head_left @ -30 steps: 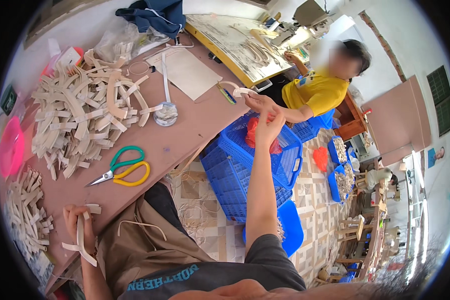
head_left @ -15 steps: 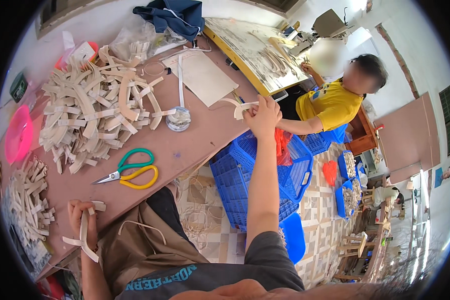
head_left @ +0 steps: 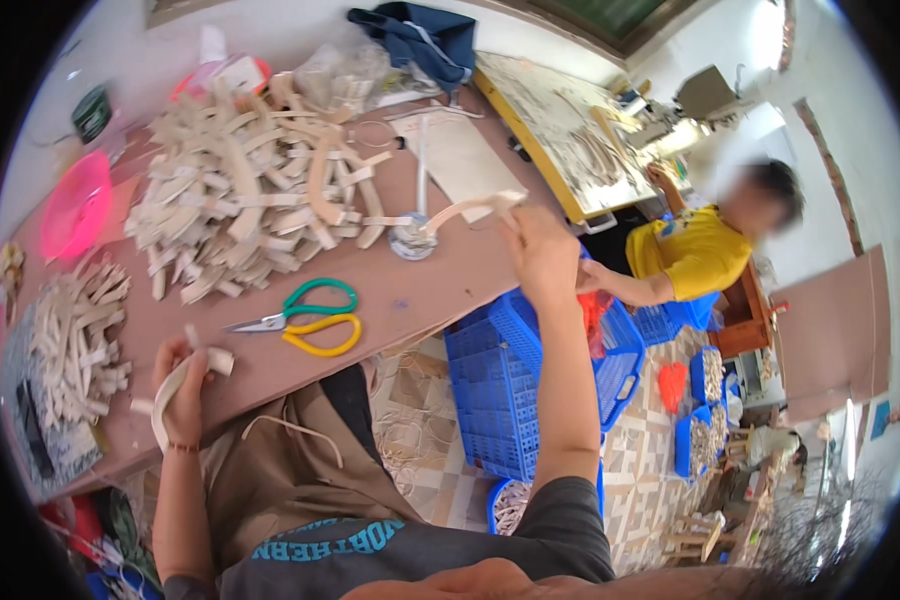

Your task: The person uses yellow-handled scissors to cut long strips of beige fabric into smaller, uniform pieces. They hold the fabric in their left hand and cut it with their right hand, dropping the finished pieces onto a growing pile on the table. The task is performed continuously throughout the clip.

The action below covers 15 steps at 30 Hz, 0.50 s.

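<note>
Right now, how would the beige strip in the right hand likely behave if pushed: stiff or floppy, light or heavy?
The beige strip is probably springy rather than limp, since it extends from the right hand in a smooth curve. It looks thin and narrow, so it is likely light.

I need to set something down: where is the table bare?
Bare tabletop lies between the scissors, round container and near edge; a smaller patch, between the scissors and small strip pile. The large strip pile crowds the back left.
</note>
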Motion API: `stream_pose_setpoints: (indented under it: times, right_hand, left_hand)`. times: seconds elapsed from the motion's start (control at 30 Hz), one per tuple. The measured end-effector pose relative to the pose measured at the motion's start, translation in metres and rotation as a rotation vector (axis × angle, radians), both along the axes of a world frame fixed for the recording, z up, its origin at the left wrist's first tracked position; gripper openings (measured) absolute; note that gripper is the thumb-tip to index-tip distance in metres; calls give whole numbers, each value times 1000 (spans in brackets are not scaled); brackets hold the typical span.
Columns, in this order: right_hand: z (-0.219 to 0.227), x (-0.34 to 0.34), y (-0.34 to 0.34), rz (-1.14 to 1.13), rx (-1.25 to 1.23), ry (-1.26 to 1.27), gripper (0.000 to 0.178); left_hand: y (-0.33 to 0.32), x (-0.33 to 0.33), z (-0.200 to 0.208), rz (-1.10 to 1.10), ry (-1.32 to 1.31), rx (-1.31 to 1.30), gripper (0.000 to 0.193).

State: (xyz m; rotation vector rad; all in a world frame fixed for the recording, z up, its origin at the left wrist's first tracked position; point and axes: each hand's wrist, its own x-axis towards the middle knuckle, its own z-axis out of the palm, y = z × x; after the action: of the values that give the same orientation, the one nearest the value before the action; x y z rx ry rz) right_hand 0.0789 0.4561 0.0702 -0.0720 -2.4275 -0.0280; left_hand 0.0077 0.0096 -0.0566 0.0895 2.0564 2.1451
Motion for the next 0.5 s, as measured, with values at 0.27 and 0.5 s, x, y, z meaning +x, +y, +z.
stream_pose_setpoints:
  times: [0.27, 0.5]
  right_hand:
    - [-3, 0, -200, 442, -447, -470, 39]
    - [-19, -3, -307, 678, -704, -508, 29]
  left_hand:
    - [-20, 18, 4, 68, -445, 853, 33]
    - [-39, 73, 34, -248, -464, 945, 41]
